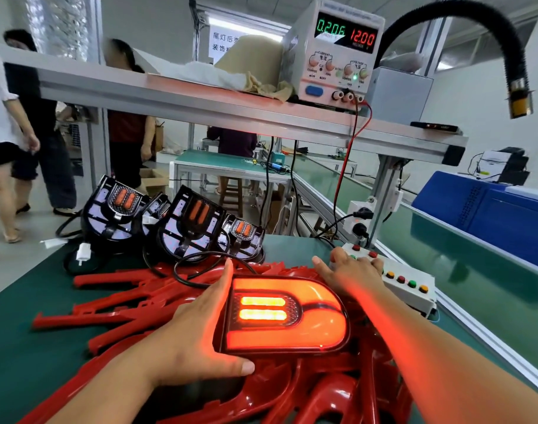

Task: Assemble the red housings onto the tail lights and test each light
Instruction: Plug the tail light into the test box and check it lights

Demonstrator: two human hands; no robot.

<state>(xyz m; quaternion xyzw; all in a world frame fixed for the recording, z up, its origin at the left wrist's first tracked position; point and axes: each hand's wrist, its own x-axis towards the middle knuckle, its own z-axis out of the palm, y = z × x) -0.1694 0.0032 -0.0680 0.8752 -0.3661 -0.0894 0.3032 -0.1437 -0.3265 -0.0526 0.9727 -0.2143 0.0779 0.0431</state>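
Gripping lit tail light [287, 313] between left hand [194, 335] fingers [223, 286], thumb.

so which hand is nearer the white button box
Right. The right hand rests on the near end of the white button box; the left hand is apart from it, holding the left edge of the lit tail light.
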